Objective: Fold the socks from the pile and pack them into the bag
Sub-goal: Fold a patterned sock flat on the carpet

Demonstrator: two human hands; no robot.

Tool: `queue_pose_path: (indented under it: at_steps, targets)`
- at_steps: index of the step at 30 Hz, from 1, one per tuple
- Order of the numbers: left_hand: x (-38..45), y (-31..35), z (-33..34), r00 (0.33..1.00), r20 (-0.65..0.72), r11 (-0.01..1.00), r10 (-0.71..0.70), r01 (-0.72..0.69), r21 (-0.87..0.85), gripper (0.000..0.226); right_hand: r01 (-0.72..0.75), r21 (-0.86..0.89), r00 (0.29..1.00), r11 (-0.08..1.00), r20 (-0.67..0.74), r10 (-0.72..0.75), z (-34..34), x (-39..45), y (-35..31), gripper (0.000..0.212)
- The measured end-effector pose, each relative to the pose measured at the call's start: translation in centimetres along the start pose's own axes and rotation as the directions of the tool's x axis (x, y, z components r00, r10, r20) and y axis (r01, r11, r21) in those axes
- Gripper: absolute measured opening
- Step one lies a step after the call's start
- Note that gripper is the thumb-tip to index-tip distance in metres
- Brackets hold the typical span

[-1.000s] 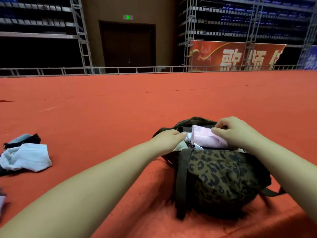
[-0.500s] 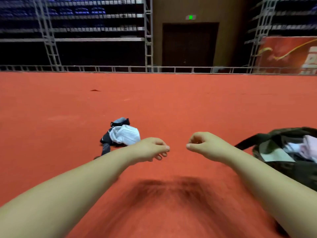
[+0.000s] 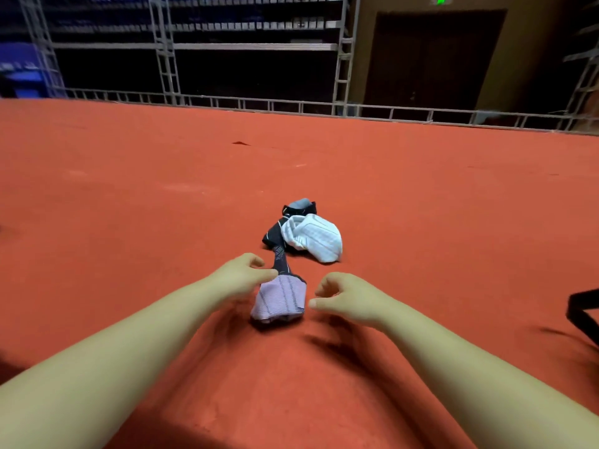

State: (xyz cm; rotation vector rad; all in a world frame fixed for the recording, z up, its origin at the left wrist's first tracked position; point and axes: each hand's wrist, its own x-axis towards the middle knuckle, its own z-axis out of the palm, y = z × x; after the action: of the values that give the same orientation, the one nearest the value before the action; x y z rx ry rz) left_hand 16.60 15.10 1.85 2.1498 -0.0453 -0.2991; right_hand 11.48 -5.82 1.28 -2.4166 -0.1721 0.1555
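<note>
1. Both hands are now reaching out over the red carpet (image 3: 129, 205) toward the sock pile (image 3: 303, 234), whereas a second ago they were at the bag's mouth tucking in a pink sock; the view has swung left since then, so the bag is nearly out of sight.
2. Lying nearest the person is a lilac striped sock (image 3: 280, 299), flat on the carpet, with its dark patterned leg (image 3: 280, 262) running away toward the pile.
3. Beside that sock, on its left, the left hand (image 3: 238, 277) is hovering with loosely curled fingers, grasping nothing; its fingertips are lying close to the dark leg, and contact cannot be told.
4. On the sock's right, the right hand (image 3: 343, 296) is hovering likewise, loosely curled and released, thumb pointing at the sock's edge, just apart from it.
5. Just beyond the lilac sock, the pile is showing a crumpled white sock (image 3: 316, 238) lying on black socks (image 3: 274, 234), with a grey-and-black one (image 3: 301, 205) at the far side.
6. Well to the right of the pile, at the frame edge, only a dark strap (image 3: 583, 306) of the bag is showing.
7. Far beyond the pile, a low metal railing (image 3: 291, 106) is edging the carpet, with scaffolding (image 3: 165, 50) and a dark door (image 3: 434, 59) behind it.
</note>
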Motion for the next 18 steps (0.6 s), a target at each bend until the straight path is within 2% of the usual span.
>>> queue_pose_path:
  at_steps: [3,5,7,9,10,12,13,15,16,18]
  targets:
    - [0.4,-0.3,1.4,0.995,0.092,0.996,0.043,-0.035,-0.086,0.03,-0.018,0.092,0.999,0.996,-0.028,0.021,0.6,0.3,1.0,0.051]
    - [0.5,-0.2,2.5,0.976,0.158,0.985,0.149,-0.133,-0.106,0.02,-0.006,0.217,0.994,0.976,-0.101,0.028,0.6,0.3,1.6,0.048]
    - [0.2,0.3,3.7,0.949,0.191,0.966,0.252,-0.235,-0.107,0.021,0.07,0.328,0.973,0.942,-0.23,0.007,0.2,0.1,2.4,0.038]
    - [-0.2,0.7,4.8,0.914,0.25,0.946,0.32,-0.291,-0.144,0.024,0.157,0.305,0.943,0.939,-0.329,-0.05,-0.4,0.0,3.5,0.039]
    - [-0.6,0.9,5.5,0.892,0.311,0.938,0.328,-0.269,-0.219,0.025,0.18,0.282,0.939,0.942,-0.336,-0.079,-0.8,-0.1,4.2,0.041]
    - [-1.3,1.5,7.1,0.832,0.415,0.904,0.368,-0.215,-0.37,0.023,0.17,0.342,0.962,0.924,-0.263,-0.08,-1.3,-1.0,5.0,0.039]
    - [-1.4,1.7,7.8,0.809,0.419,0.882,0.412,-0.238,-0.407,0.018,0.169,0.354,0.97,0.92,-0.224,-0.092,-1.5,-1.1,5.5,0.043]
    - [-1.0,2.3,9.6,0.79,0.358,0.832,0.498,-0.318,-0.454,0.014,0.136,0.309,0.972,0.941,-0.224,-0.067,-2.7,-2.0,5.9,0.068]
    - [-0.7,2.6,10.5,0.802,0.317,0.812,0.507,-0.32,-0.489,0.016,0.13,0.343,0.968,0.93,-0.246,-0.045,-3.1,-2.4,6.3,0.079]
    - [-0.2,3.0,12.3,0.856,0.222,0.775,0.466,-0.274,-0.569,0.021,0.131,0.492,0.964,0.861,-0.267,0.006,-2.8,-3.2,7.5,0.076]
